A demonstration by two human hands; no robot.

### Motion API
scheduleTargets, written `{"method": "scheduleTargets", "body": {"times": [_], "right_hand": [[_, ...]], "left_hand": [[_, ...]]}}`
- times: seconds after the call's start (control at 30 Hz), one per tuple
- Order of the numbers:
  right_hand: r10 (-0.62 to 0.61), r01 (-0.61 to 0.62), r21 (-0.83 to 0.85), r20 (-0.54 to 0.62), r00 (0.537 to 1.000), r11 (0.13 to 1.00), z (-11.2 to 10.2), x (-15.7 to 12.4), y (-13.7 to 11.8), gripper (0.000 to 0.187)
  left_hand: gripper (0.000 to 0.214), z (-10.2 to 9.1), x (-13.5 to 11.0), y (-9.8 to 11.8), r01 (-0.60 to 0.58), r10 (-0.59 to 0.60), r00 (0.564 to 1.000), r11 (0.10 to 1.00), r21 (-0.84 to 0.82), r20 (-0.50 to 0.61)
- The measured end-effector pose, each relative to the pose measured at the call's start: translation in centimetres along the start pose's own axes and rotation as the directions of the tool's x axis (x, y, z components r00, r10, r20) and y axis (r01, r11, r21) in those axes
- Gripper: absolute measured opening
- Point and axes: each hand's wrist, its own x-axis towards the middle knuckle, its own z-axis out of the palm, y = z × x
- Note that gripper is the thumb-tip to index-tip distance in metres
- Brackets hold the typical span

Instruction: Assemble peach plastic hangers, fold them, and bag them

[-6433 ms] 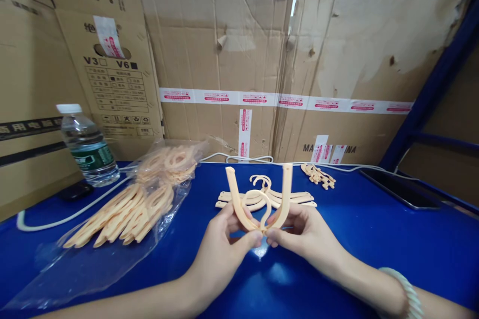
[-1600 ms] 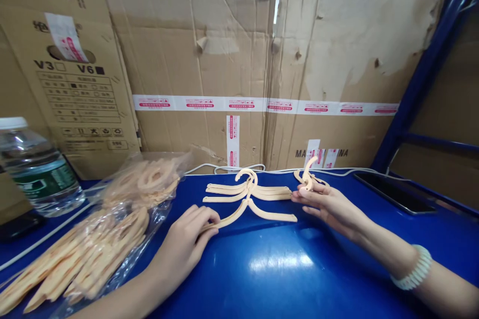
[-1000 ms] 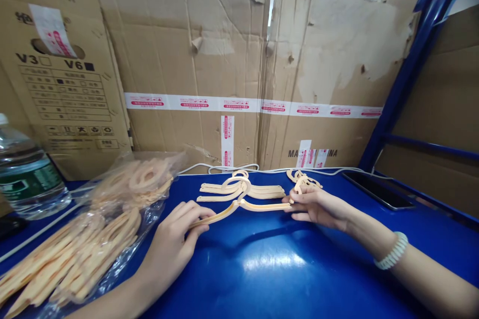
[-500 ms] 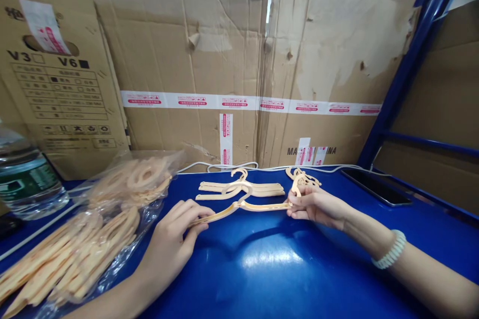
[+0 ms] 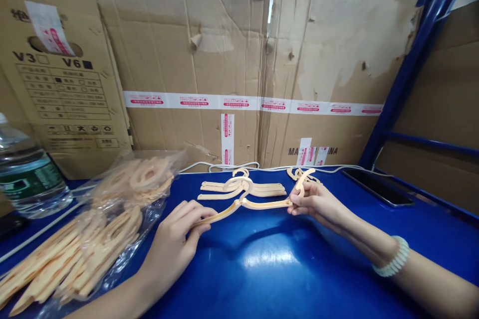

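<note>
A peach plastic hanger is spread flat just above the blue table. My left hand pinches its left arm tip. My right hand grips the hanger's right arm tip and also holds a small peach hook piece that sticks up from its fingers. Behind the hanger lies a small stack of finished hangers. A little pile of hook pieces lies just behind my right hand.
A clear plastic bag of peach hanger parts fills the left side. A water bottle stands at the far left. Cardboard boxes wall the back, with a white cable at their foot. A dark phone lies right, beside a blue rack post.
The hanger, folded upright in both hands earlier, now lies spread out. My right hand fetched a hook piece from the pile, then took the hanger's right tip.
</note>
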Motion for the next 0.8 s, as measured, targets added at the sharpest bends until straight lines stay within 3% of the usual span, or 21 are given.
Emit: {"method": "scheduleTargets", "body": {"times": [0.43,0.8], "right_hand": [[-0.087,0.087,0.002,-0.045,0.995,0.996,0.8,-0.2,-0.2,0.044],[-0.168,0.170,0.026,-0.066,0.984,0.985,1.0,-0.2,-0.2,0.037]], "left_hand": [[0.021,0.3,-0.1,-0.2,-0.007,0.007,1.000,1.000,-0.003,-0.020],[0.019,0.0,0.3,0.2,0.124,-0.123,0.990,0.992,-0.009,0.064]]}}
